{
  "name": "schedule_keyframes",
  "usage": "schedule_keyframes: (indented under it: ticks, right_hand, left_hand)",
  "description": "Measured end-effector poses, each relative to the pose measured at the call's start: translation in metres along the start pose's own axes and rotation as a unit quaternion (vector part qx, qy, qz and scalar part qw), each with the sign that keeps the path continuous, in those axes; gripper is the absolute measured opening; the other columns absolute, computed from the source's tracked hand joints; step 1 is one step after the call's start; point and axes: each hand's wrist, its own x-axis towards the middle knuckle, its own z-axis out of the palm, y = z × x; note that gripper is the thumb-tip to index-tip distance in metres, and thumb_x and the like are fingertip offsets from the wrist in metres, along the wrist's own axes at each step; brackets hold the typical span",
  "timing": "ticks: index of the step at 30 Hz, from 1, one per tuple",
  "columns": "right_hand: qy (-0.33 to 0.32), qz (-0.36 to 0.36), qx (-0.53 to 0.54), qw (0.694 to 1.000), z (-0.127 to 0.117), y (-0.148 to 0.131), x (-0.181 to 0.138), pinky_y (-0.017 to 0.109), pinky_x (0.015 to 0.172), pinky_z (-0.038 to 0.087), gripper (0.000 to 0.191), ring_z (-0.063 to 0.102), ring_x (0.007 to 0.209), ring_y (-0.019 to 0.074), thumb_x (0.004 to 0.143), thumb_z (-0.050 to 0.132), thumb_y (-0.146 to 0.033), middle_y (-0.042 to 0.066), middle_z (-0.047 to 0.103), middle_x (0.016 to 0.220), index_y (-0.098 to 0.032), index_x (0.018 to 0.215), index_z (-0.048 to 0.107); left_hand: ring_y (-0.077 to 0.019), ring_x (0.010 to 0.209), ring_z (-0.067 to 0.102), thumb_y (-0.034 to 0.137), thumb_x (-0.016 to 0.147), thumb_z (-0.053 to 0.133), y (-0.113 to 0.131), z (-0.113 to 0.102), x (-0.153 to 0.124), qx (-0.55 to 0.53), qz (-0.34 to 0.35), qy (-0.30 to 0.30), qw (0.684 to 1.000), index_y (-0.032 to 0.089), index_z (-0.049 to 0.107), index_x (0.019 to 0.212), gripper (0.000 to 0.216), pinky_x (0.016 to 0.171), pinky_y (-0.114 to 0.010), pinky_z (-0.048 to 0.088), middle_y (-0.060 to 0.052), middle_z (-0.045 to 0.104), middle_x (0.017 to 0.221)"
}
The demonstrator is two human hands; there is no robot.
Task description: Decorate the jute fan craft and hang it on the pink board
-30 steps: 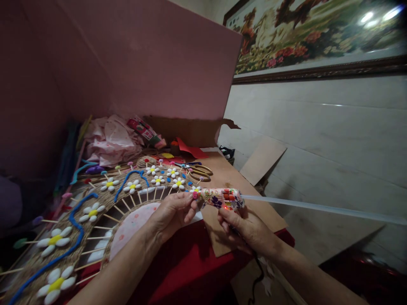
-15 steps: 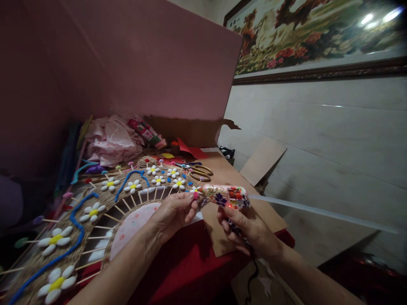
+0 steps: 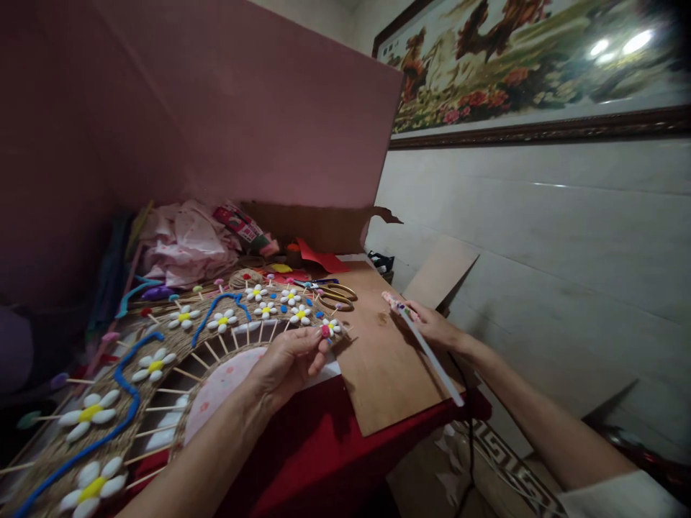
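Note:
My left hand [image 3: 286,363] pinches a small pink pom-pom [image 3: 325,331] against the right end of a curved jute craft piece [image 3: 178,338] set with white daisies, blue pipe cleaners and wooden sticks. My right hand [image 3: 435,327] is stretched out to the right over the brown cardboard sheet [image 3: 378,360], gripping a flowered glue gun [image 3: 398,306] with its nozzle pointing away. A long clear glue stick [image 3: 435,360] runs out of its back toward me. A black cord hangs below that wrist.
Gold-handled scissors [image 3: 337,293] lie on the cardboard behind the craft. Crumpled pink cloth [image 3: 186,241], red felt scraps [image 3: 321,257] and pipe cleaners [image 3: 116,273] crowd the back left. A pink board [image 3: 242,108] stands behind; a tiled wall [image 3: 540,237] runs along the right.
My right hand has carried the glue gun away from the pom-pom, up and to the right over the cardboard. The left hand keeps its pinch at the craft's end.

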Motion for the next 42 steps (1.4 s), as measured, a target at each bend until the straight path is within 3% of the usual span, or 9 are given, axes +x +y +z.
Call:
schedule_keyframes:
  ticks: [3, 8, 12, 15, 18, 23, 29, 35, 42]
  right_hand:
    - [-0.047, -0.005, -0.064, 0.997, 0.001, 0.018, 0.007, 0.031, 0.076, 0.045, 0.039, 0.058, 0.087, 0.0225, 0.078, 0.053, -0.039, 0.008, 0.063, 0.101, -0.019, 0.111, 0.058]
    - [-0.094, -0.03, -0.126, 0.987, 0.004, 0.018, 0.008, 0.032, 0.085, 0.041, 0.045, 0.055, 0.097, 0.0232, 0.08, 0.052, -0.036, 0.01, 0.059, 0.109, -0.016, 0.12, 0.054]
    - [-0.001, -0.041, -0.194, 0.98, 0.002, -0.007, -0.004, 0.036, 0.085, 0.039, 0.044, 0.052, 0.098, 0.0255, 0.078, 0.056, -0.03, 0.013, 0.058, 0.105, -0.016, 0.12, 0.057]
    - [0.126, -0.046, -0.091, 0.987, 0.009, -0.044, -0.02, 0.035, 0.082, 0.04, 0.024, 0.054, 0.091, 0.0225, 0.082, 0.051, -0.025, 0.011, 0.061, 0.098, -0.016, 0.1, 0.065]
    - [0.079, -0.018, 0.116, 0.99, 0.023, -0.084, -0.035, 0.028, 0.062, 0.042, 0.025, 0.053, 0.064, 0.0156, 0.085, 0.049, -0.033, 0.003, 0.059, 0.067, -0.017, 0.073, 0.064]
    - [0.064, -0.022, 0.22, 0.973, 0.043, -0.125, -0.044, 0.026, 0.062, 0.042, 0.017, 0.055, 0.069, 0.0135, 0.082, 0.053, -0.029, 0.003, 0.062, 0.077, -0.017, 0.079, 0.065]
    - [0.049, -0.088, 0.36, 0.927, 0.059, -0.143, -0.036, 0.028, 0.075, 0.047, 0.024, 0.056, 0.086, 0.0136, 0.078, 0.06, -0.026, 0.006, 0.055, 0.108, -0.019, 0.1, 0.058]
    - [0.051, -0.136, 0.364, 0.92, 0.073, -0.149, -0.029, 0.027, 0.073, 0.046, 0.022, 0.054, 0.087, 0.014, 0.079, 0.062, -0.027, 0.005, 0.056, 0.102, -0.021, 0.1, 0.059]
    - [0.066, -0.124, 0.386, 0.912, 0.081, -0.149, -0.026, 0.028, 0.071, 0.046, 0.017, 0.054, 0.086, 0.0158, 0.079, 0.062, -0.03, 0.004, 0.058, 0.093, -0.021, 0.093, 0.06]
  left_hand:
    - [-0.0047, 0.044, 0.048, 0.01, 0.075, 0.06, 0.001, 0.0, -0.001, -0.003, 0.001, 0.013, 1.0, 0.007, 0.061, 0.075, 0.003, 0.038, -0.013, 0.035, -0.003, 0.057, 0.061]
    - [-0.0041, 0.041, 0.046, 0.009, 0.073, 0.062, 0.003, -0.001, -0.002, 0.003, 0.019, 0.006, 1.0, 0.007, 0.061, 0.073, 0.002, 0.037, -0.013, 0.037, -0.004, 0.058, 0.061]
    - [-0.0053, 0.046, 0.05, 0.01, 0.071, 0.064, 0.005, -0.001, -0.004, -0.001, 0.028, 0.023, 0.999, 0.007, 0.061, 0.073, 0.004, 0.041, -0.013, 0.041, -0.004, 0.059, 0.062]
    - [-0.0049, 0.044, 0.048, 0.013, 0.07, 0.067, 0.006, -0.001, -0.005, 0.008, 0.048, 0.019, 0.999, 0.007, 0.062, 0.074, 0.009, 0.039, -0.013, 0.039, -0.004, 0.058, 0.062]
    - [-0.0044, 0.043, 0.046, 0.016, 0.069, 0.069, 0.005, -0.001, -0.006, 0.017, 0.051, 0.014, 0.998, 0.006, 0.061, 0.074, 0.013, 0.037, -0.014, 0.036, -0.004, 0.058, 0.062]
    - [-0.0044, 0.045, 0.046, 0.016, 0.068, 0.07, 0.005, 0.0, -0.009, 0.012, 0.034, 0.009, 0.999, 0.007, 0.062, 0.075, 0.014, 0.039, -0.014, 0.036, -0.003, 0.057, 0.062]
    - [-0.0003, 0.036, 0.034, 0.021, 0.07, 0.068, 0.003, -0.002, -0.011, 0.009, -0.01, -0.062, 0.998, 0.009, 0.06, 0.075, 0.016, 0.033, -0.013, 0.024, 0.002, 0.051, 0.058]
    - [0.0002, 0.032, 0.026, 0.025, 0.071, 0.067, 0.003, -0.004, -0.012, 0.002, -0.02, -0.103, 0.995, 0.012, 0.051, 0.065, 0.021, 0.033, -0.014, 0.019, 0.006, 0.041, 0.049]
    - [0.0004, 0.032, 0.025, 0.025, 0.071, 0.067, 0.004, 0.0, -0.015, -0.004, -0.016, -0.101, 0.995, 0.012, 0.05, 0.066, 0.022, 0.033, -0.014, 0.018, 0.007, 0.037, 0.047]
